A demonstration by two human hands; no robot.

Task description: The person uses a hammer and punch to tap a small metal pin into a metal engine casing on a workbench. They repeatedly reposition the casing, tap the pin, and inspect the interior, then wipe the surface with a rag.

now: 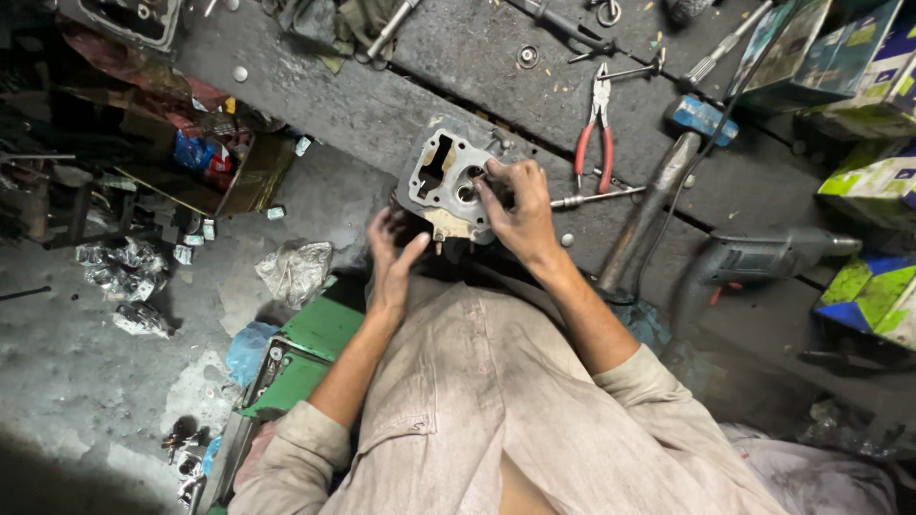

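On grimy workbench [401,105] (cluttered): engine casting [444,181]

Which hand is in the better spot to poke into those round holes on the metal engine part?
Probably the right hand: its fingers already rest on top of the metal engine part beside the round holes. The left hand is at its lower edge, steadying it.

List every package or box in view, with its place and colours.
Teal and dark flat boxes: stacked top right on the bench.
Green and white carton: right edge, rectangular.
Blue, green and white carton: right edge, lower.
Blue packet: left, among clutter.
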